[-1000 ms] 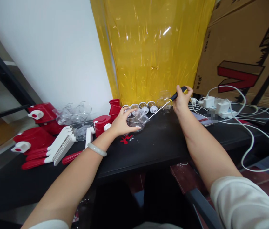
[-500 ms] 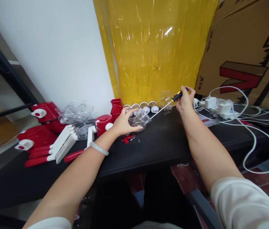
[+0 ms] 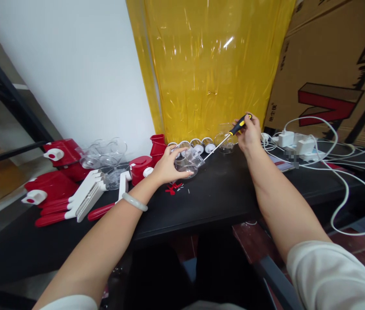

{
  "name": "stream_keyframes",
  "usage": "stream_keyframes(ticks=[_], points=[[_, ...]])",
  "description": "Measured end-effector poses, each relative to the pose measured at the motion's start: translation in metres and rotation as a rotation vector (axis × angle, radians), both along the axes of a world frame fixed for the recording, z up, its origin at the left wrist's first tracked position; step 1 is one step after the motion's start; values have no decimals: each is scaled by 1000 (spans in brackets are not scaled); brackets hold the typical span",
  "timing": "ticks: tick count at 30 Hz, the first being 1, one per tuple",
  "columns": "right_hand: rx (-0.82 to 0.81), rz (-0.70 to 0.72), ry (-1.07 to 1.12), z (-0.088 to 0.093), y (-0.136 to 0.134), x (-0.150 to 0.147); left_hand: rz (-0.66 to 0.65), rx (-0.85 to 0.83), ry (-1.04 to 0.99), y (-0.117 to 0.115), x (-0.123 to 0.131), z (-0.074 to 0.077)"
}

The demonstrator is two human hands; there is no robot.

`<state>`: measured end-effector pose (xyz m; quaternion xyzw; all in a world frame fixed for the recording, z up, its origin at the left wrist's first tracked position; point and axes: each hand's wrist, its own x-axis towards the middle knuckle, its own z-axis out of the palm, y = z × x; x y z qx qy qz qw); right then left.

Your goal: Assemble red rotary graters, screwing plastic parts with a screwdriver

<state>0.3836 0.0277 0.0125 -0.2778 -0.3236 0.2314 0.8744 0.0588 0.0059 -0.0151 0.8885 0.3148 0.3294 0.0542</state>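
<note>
My left hand (image 3: 170, 166) is closed around a clear plastic cup-like part (image 3: 191, 162), holding it just over the black table (image 3: 221, 193). In my right hand (image 3: 248, 133) is a screwdriver (image 3: 239, 124) with a black and yellow handle, gripped by the fingers. Its long metal shaft slants down to the left, and the tip meets the right side of the clear part; whether a screw sits there I cannot tell. Small red pieces (image 3: 172, 188) and tiny pale bits lie on the table below my left hand. Behind the shaft stands another clear part (image 3: 226, 144).
Several metal-and-white cylinders (image 3: 208, 145) stand along the back. To the left are red housings (image 3: 51, 185), white-and-red handles (image 3: 87, 196) and stacked clear cups (image 3: 104, 151). White chargers (image 3: 305, 144) and looping cables (image 3: 347, 189) occupy the right, before a cardboard box (image 3: 331, 69).
My right hand has shifted slightly left and up, and its fingers have changed position on the screwdriver handle, showing more of it. The left hand and clear part stay nearly still.
</note>
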Motion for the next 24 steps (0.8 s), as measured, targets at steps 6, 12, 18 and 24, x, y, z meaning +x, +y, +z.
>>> stream_keyframes(ticks=[6, 12, 18, 24], points=[[-56, -125, -25, -5, 8, 5, -12, 8, 10, 0, 1, 0], [-14, 21, 16, -2, 4, 3, -3, 11, 0, 0, 1, 0], [-64, -121, 17, -5, 5, 4, -6, 3, 5, -1, 1, 0], [-39, -5, 38, -4, 8, 6, 2, 4, -5, 2, 0, -1]])
